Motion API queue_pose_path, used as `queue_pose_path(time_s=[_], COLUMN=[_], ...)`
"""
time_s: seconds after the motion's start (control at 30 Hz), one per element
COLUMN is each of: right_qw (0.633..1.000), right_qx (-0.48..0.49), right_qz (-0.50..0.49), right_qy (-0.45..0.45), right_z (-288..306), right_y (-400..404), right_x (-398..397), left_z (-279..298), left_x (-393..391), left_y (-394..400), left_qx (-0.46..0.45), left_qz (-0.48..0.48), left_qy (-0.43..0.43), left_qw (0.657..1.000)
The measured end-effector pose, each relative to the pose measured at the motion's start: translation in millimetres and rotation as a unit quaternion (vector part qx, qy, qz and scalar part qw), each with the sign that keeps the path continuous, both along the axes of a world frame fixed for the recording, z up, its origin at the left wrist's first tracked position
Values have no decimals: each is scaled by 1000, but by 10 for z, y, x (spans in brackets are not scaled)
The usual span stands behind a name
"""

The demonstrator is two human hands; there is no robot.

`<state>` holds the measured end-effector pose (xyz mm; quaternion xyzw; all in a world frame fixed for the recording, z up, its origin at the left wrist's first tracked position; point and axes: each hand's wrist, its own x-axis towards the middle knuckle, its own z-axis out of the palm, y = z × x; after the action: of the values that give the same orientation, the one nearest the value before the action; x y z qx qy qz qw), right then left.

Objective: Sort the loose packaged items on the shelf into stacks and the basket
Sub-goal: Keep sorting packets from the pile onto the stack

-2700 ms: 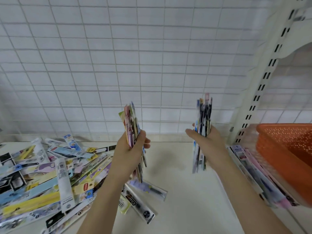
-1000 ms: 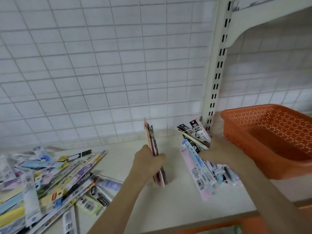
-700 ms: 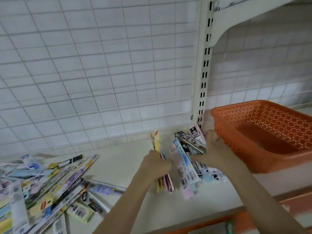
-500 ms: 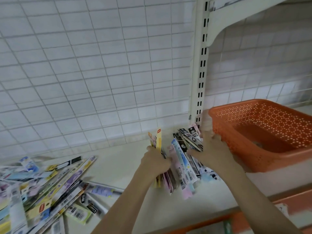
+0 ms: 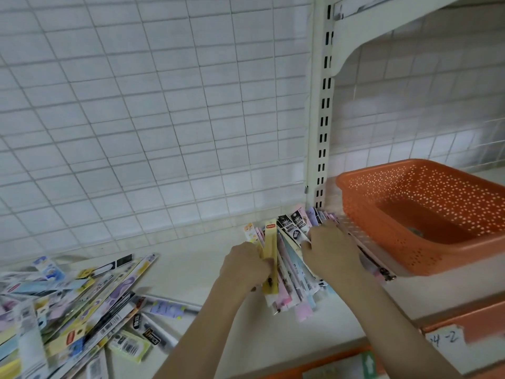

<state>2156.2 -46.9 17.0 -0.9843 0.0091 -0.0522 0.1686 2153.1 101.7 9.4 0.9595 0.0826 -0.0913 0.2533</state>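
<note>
Down at the front edge, a paper label [image 5: 444,341] with handwriting hung on the orange strip under the shelf [image 5: 207,272]. At the near left, the loose pile of packets [image 5: 68,305] sprawled across the shelf, long flat packages lying every which way, well apart from the hands. Up the middle came both forearms. The left hand [image 5: 244,265] had its fingers curled round a bundle of packets [image 5: 270,258], a yellow one at the front standing on edge. Right beside it, the right hand [image 5: 329,254] pressed down on the fanned stack of packets [image 5: 293,272], fingers bent over the top ones; whether it gripped or merely pressed, I could not tell. That stack lay on the shelf, touching the left hand's bundle and leaning against the near wall of the orange basket [image 5: 426,250]. Farther back stood the slotted upright [image 5: 322,138], with the white wire grid [image 5: 153,110] behind everything.
</note>
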Motion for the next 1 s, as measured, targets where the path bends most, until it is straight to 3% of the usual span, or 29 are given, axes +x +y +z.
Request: queue_pose_path(time_s=[0.17, 0.37, 0.73, 1.0], right_qw=[998, 995, 969, 950], right_qx=[-53, -17, 91, 103], right_qz=[2, 72, 222, 293], right_qy=[-33, -71, -56, -38], right_z=[11, -83, -290, -337], right_y=[114, 477, 1460, 2152], right_x=[-30, -81, -400, -640], left_z=[-74, -150, -28, -25], left_x=[-99, -368, -1235, -1834], left_y=[171, 676, 2036, 2911], left_qx=[-50, -34, 62, 110], left_qz=[37, 107, 228, 317], left_qy=[-36, -125, -227, -232], left_qw=[997, 986, 945, 913])
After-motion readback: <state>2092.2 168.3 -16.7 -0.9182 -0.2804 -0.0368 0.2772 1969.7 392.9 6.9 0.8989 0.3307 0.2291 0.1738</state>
